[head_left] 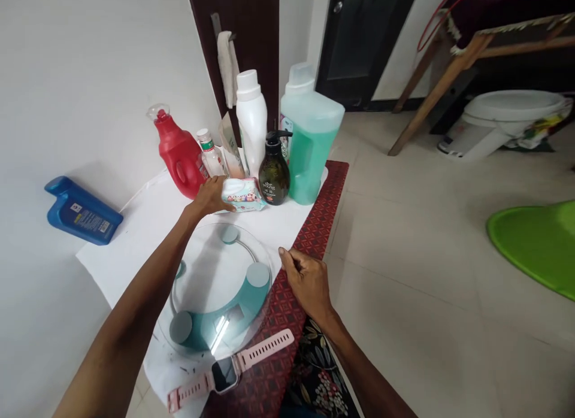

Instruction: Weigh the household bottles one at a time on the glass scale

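Observation:
My left hand (pixel 211 196) reaches across the table and grips the left end of a pack of wet wipes (pixel 245 194), thumb along its front and fingers over the top. A dark pump bottle (pixel 274 175) stands at the pack's right end. My right hand (pixel 309 280) is curled into a fist at the right edge of the table, and nothing shows in it. Between my arms lies a round glass scale (pixel 215 286) with teal parts. In front of the scale rests a pink-strapped smartwatch (pixel 226 375).
Behind the pack stand a red jug (pixel 179 151), a small clear bottle (pixel 212 157), a white bottle (pixel 252 124) and a green liquid jug (pixel 309 142). A blue bottle (pixel 83 211) is by the wall. A white bucket (pixel 494 124) and green mat (pixel 539 244) are on the floor.

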A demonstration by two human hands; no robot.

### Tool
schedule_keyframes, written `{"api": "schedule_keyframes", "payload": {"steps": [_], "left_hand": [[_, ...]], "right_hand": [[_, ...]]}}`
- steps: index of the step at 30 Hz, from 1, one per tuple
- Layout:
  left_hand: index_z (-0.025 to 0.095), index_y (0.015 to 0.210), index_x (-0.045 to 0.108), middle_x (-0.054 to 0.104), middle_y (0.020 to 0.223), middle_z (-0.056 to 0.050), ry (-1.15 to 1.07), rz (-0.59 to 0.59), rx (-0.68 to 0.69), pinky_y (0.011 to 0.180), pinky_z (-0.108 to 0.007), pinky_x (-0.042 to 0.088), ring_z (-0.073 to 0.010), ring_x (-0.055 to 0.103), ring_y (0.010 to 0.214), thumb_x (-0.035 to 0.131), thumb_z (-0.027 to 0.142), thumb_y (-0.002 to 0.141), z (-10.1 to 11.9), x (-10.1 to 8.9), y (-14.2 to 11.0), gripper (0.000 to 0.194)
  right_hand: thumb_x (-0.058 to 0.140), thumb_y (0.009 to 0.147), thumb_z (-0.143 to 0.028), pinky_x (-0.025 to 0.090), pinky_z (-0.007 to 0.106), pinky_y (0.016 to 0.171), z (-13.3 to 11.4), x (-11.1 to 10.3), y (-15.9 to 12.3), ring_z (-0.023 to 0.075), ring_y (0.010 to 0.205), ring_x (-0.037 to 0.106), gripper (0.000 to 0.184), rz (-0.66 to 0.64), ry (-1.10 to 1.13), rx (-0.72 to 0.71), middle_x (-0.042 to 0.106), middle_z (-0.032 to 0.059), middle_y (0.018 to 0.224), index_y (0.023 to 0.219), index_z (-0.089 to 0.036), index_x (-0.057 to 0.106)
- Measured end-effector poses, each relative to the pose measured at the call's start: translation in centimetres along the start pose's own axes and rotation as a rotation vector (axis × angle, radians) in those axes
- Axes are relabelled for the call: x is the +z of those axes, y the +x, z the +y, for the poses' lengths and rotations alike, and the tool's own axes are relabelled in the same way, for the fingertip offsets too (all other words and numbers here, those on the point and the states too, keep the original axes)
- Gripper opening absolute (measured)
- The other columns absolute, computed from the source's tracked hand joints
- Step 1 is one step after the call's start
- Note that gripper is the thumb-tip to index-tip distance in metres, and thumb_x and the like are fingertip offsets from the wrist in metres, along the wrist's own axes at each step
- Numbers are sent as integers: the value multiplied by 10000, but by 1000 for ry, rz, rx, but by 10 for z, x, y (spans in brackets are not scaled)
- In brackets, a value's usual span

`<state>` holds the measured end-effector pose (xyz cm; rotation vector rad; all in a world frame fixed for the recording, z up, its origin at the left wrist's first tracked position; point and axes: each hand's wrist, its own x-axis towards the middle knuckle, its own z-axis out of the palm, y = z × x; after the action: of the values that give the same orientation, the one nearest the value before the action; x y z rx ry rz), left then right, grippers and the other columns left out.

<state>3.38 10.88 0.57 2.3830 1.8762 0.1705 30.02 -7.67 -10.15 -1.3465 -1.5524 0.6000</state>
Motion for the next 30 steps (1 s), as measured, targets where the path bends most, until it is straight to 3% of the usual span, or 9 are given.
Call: {"api": "schedule_keyframes", "payload": {"steps": [5,10,14,16,18,23,27,30], "left_hand": [[146,1342,624,637,1368,-200,39,76,10,1091,-538,518,-423,602,1303,1003,430,694,3,0,-10,803],[167,1198,646,665,1201,-146,26,296,1,1011,-488,540,-386,629,1170,1029,403,657,-8,-16,-40,704],[192,1185,649,672,1132,-117,48,446,5,970,-461,541,-367,627,1127,1005,486,684,-19,-57,-96,681],[199,1200,660,673,1117,-101,52,421,19,967,-454,546,-346,629,1096,988,539,700,-17,-74,-134,687],[211,1193,676,673,1090,-85,22,361,42,932,-448,559,-327,630,1036,968,602,706,-11,-79,-172,690],[251,1234,710,691,1091,-101,-102,196,105,875,-475,583,-337,634,1006,930,633,752,8,-47,-236,653],[248,1338,684,700,1239,-140,-154,106,51,979,-554,588,-374,654,1139,933,558,791,7,-20,-245,676],[258,1495,607,654,1430,-178,-203,107,22,1090,-636,558,-429,625,1307,1016,573,661,3,-21,-246,981]], "right_hand": [[508,1074,-540,288,289,574,-1,-1,1,108,516,388,576,2,30,10,407,-48,526,599,-235,394],[497,1064,-533,286,292,577,-2,-1,1,112,517,395,569,10,29,7,426,-40,519,589,-238,389],[505,1056,-539,296,294,582,-3,-2,1,113,513,406,563,-1,21,24,452,-36,519,587,-235,442],[509,1054,-551,293,299,580,-3,-2,1,115,507,398,570,-7,11,27,439,-37,507,582,-235,463],[508,1055,-561,295,301,581,-4,-3,1,118,509,407,573,-18,1,25,449,-35,503,585,-234,491],[507,1056,-577,323,302,587,-4,-3,1,128,514,446,576,-31,-38,20,511,-21,514,593,-235,529],[501,1058,-594,336,303,595,-5,-2,1,135,519,477,588,-34,-62,9,516,-17,515,595,-234,534],[497,1055,-598,335,299,599,-6,-2,0,130,518,469,585,-30,-73,6,506,-22,519,600,-232,527]]}}
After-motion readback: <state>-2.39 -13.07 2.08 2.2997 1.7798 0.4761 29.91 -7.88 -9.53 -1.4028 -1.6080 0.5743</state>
